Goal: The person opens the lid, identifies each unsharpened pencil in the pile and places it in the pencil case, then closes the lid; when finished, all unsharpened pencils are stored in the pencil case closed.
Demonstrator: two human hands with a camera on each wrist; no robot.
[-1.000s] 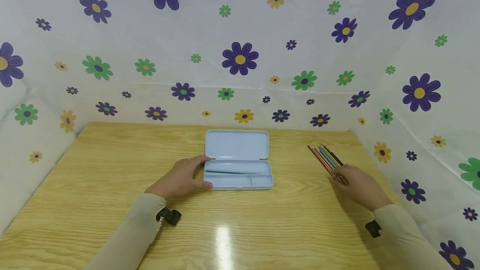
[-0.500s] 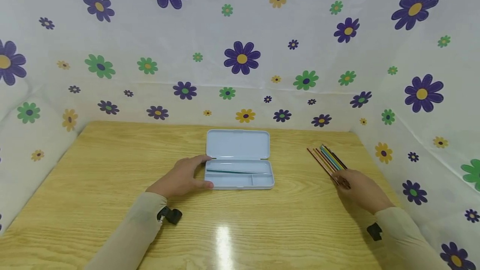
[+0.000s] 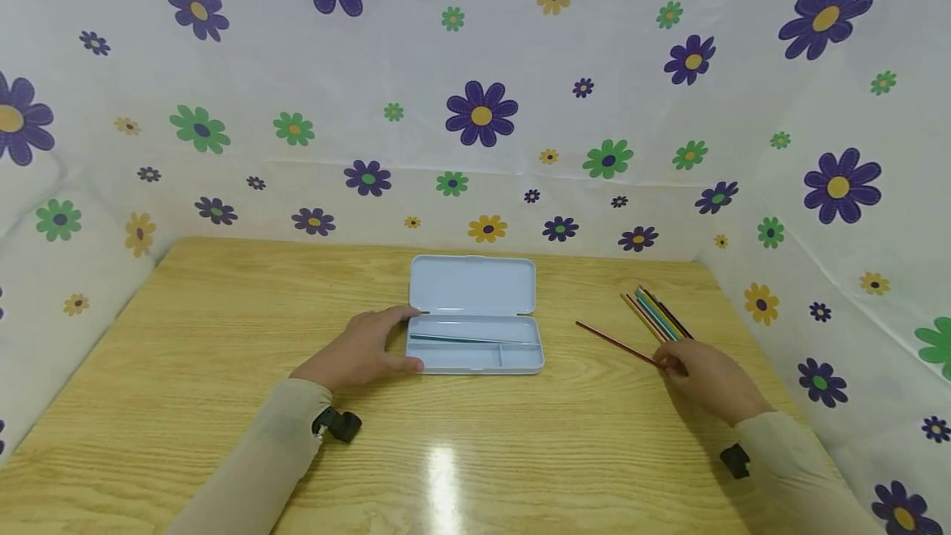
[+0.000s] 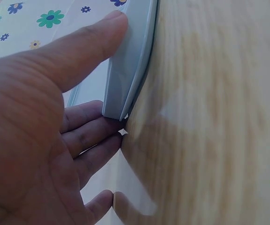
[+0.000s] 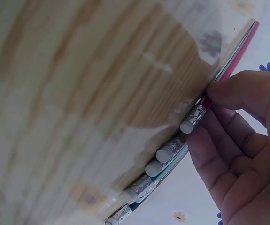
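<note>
A pale blue pencil case lies with its lid raised back. One thin teal pencil is in its long rear compartment. My left hand holds the case's left end, thumb at the front corner and fingers toward the hinge side. In the left wrist view, the thumb lies along the case's wall. My right hand pinches a red pencil near its eraser end, between thumb and fingers. Beside that hand lie several coloured pencils; the right wrist view shows their white erasers.
The wooden table reaches back to a white flowered cloth, which also hangs at both sides. Light reflects off the table's front middle. A black wrist camera sits on the left sleeve, another on the right.
My right hand has drawn the red pencil away from the bundle, its far end swung left toward the case. The other pencils stay on the table. My left hand keeps its place.
</note>
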